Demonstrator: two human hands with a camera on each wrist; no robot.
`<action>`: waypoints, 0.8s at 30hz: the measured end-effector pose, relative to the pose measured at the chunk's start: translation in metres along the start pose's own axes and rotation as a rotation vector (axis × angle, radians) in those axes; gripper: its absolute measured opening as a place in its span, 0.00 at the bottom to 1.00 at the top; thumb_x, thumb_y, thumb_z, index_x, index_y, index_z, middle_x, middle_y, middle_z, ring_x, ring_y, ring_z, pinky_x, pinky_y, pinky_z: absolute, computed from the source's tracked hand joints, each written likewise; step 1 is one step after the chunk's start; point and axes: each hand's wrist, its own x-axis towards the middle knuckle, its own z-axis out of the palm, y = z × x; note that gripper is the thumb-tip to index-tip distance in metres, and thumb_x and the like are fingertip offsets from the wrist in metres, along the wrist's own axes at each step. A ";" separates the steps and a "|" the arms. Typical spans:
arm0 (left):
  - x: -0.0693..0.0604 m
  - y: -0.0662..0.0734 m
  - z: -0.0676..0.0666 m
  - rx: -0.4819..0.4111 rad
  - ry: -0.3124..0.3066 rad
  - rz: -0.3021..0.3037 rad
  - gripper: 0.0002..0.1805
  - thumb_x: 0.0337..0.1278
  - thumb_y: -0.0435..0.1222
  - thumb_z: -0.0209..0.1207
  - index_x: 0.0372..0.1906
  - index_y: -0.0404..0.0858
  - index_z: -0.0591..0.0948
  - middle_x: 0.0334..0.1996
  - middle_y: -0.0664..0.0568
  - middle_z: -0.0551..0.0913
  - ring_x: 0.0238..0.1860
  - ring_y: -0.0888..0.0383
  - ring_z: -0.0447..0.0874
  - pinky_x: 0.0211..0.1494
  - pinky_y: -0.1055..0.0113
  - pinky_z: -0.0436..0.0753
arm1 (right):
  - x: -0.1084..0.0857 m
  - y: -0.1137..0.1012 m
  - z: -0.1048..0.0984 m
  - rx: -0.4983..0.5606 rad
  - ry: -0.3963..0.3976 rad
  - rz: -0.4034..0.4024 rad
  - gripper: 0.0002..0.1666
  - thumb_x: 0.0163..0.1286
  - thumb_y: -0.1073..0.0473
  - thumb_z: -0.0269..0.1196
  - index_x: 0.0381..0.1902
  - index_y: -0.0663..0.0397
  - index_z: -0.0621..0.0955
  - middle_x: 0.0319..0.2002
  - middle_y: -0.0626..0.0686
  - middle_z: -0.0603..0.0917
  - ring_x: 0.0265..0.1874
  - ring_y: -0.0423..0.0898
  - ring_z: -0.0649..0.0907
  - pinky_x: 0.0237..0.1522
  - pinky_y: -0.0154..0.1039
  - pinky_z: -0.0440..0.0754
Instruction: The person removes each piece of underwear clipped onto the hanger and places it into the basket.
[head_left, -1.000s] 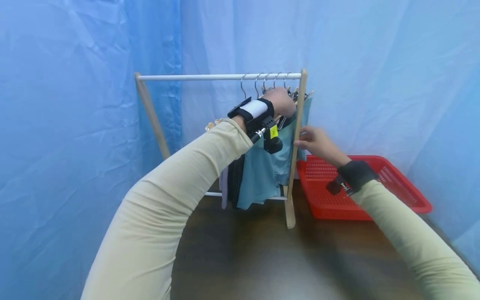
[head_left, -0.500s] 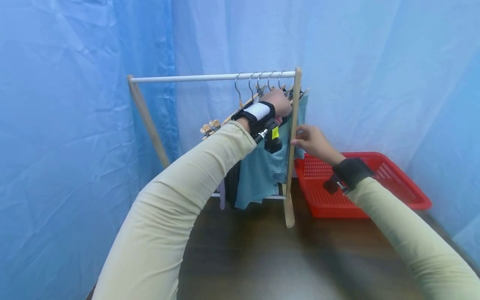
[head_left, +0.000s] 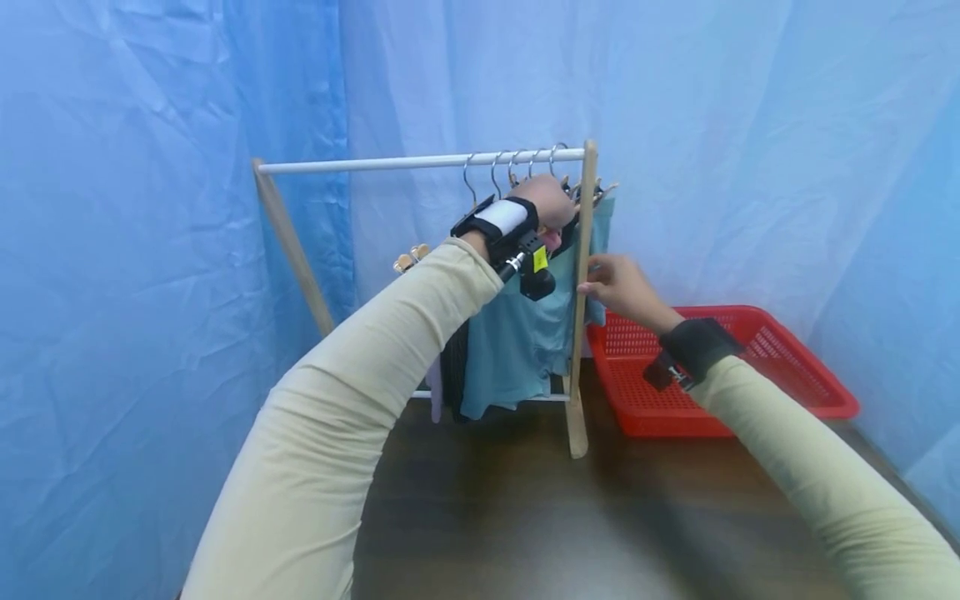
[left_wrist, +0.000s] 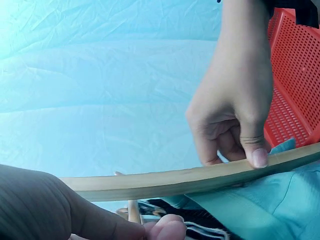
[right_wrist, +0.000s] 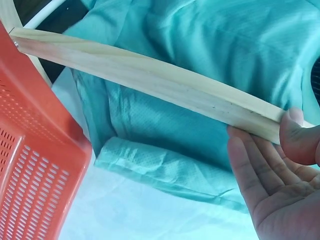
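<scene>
Teal clothing [head_left: 502, 358] partly behind post [head_left: 582, 267]

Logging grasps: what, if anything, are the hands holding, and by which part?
Right hand: the rack's wooden post, partway up, between thumb and fingers. Left hand: at the clothes hangers; what it holds, if anything, cannot be told.

Creased blue cloth [head_left: 112, 250] hangs like a wall across the upper part of the head view and down both sides. A deeper blue panel [head_left: 292, 75] stands left of centre at the top; from there rightward the cloth pales, with soft vertical folds. A dark brown tabletop [head_left: 465, 517] fills the lower middle, a dull sheen of light lying on it near the bottom edge
</scene>
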 end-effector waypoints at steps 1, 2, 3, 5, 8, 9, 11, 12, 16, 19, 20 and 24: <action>-0.002 -0.001 -0.002 0.021 0.004 -0.002 0.12 0.77 0.37 0.50 0.49 0.35 0.82 0.20 0.55 0.81 0.15 0.68 0.78 0.19 0.80 0.73 | 0.001 -0.001 0.001 -0.001 -0.006 -0.001 0.20 0.74 0.64 0.62 0.60 0.67 0.76 0.52 0.69 0.85 0.50 0.62 0.86 0.51 0.54 0.86; -0.003 -0.002 -0.005 0.038 0.009 -0.003 0.11 0.76 0.36 0.51 0.46 0.36 0.83 0.19 0.56 0.80 0.15 0.68 0.78 0.19 0.80 0.72 | 0.002 -0.001 0.002 -0.003 -0.011 -0.004 0.20 0.74 0.64 0.62 0.60 0.68 0.76 0.52 0.70 0.85 0.51 0.62 0.86 0.52 0.54 0.86; -0.004 -0.002 -0.007 0.045 0.014 -0.005 0.10 0.75 0.35 0.52 0.43 0.37 0.82 0.18 0.56 0.79 0.15 0.68 0.77 0.18 0.80 0.71 | 0.003 -0.002 0.003 -0.003 -0.014 -0.007 0.21 0.74 0.64 0.62 0.61 0.68 0.75 0.52 0.70 0.84 0.51 0.62 0.86 0.52 0.55 0.85; -0.007 -0.003 -0.011 0.068 0.019 -0.012 0.08 0.73 0.34 0.53 0.36 0.38 0.80 0.15 0.58 0.77 0.14 0.69 0.76 0.18 0.80 0.70 | 0.004 -0.002 0.004 -0.001 -0.018 -0.017 0.20 0.74 0.65 0.61 0.60 0.69 0.75 0.52 0.71 0.84 0.51 0.63 0.86 0.52 0.55 0.85; -0.009 -0.003 -0.017 0.035 0.030 -0.046 0.11 0.73 0.34 0.53 0.30 0.41 0.74 0.13 0.58 0.76 0.13 0.68 0.76 0.17 0.79 0.70 | 0.006 -0.001 0.006 0.003 -0.014 -0.028 0.18 0.74 0.66 0.61 0.58 0.70 0.76 0.51 0.71 0.85 0.50 0.63 0.86 0.51 0.55 0.85; -0.010 -0.003 -0.018 0.025 0.032 -0.058 0.11 0.73 0.34 0.54 0.30 0.41 0.73 0.13 0.57 0.76 0.14 0.68 0.76 0.17 0.80 0.71 | 0.007 -0.001 0.006 0.007 -0.014 -0.029 0.18 0.74 0.66 0.61 0.58 0.69 0.76 0.51 0.71 0.85 0.50 0.62 0.86 0.51 0.55 0.85; -0.012 -0.002 -0.021 0.006 0.036 -0.081 0.09 0.73 0.34 0.54 0.31 0.41 0.74 0.15 0.57 0.77 0.14 0.68 0.77 0.17 0.79 0.71 | 0.008 0.000 0.005 0.018 -0.011 -0.027 0.18 0.74 0.66 0.61 0.58 0.70 0.76 0.52 0.71 0.84 0.50 0.63 0.86 0.52 0.56 0.85; -0.012 -0.002 -0.022 0.011 0.035 -0.090 0.08 0.72 0.33 0.54 0.32 0.41 0.74 0.15 0.57 0.77 0.15 0.68 0.77 0.17 0.79 0.71 | 0.008 0.001 0.005 0.022 -0.008 -0.024 0.18 0.74 0.66 0.61 0.58 0.69 0.76 0.52 0.70 0.84 0.50 0.62 0.86 0.52 0.56 0.85; -0.016 -0.003 -0.025 0.048 0.017 -0.097 0.07 0.71 0.31 0.54 0.33 0.39 0.76 0.15 0.57 0.76 0.14 0.68 0.75 0.17 0.79 0.69 | 0.008 0.002 0.002 0.028 -0.002 0.008 0.20 0.74 0.65 0.62 0.60 0.67 0.76 0.53 0.69 0.84 0.51 0.63 0.85 0.54 0.55 0.85; -0.019 -0.005 -0.025 0.055 0.000 -0.096 0.09 0.71 0.30 0.52 0.31 0.39 0.75 0.12 0.57 0.75 0.12 0.67 0.74 0.16 0.79 0.70 | 0.004 0.003 -0.001 0.026 -0.004 0.032 0.21 0.74 0.64 0.62 0.61 0.66 0.75 0.53 0.69 0.84 0.52 0.63 0.85 0.54 0.55 0.85; -0.020 -0.006 -0.025 0.037 -0.006 -0.101 0.09 0.71 0.30 0.51 0.31 0.38 0.75 0.12 0.57 0.75 0.12 0.67 0.74 0.16 0.79 0.71 | 0.002 0.003 -0.002 0.029 -0.009 0.037 0.22 0.74 0.63 0.62 0.62 0.66 0.75 0.53 0.69 0.84 0.52 0.63 0.85 0.55 0.55 0.85; -0.027 -0.013 -0.026 0.034 -0.020 -0.079 0.12 0.74 0.32 0.48 0.32 0.37 0.77 0.12 0.56 0.75 0.13 0.66 0.74 0.16 0.78 0.71 | -0.001 0.004 -0.005 0.029 -0.021 0.053 0.25 0.74 0.63 0.62 0.66 0.66 0.72 0.56 0.69 0.82 0.54 0.63 0.84 0.56 0.56 0.85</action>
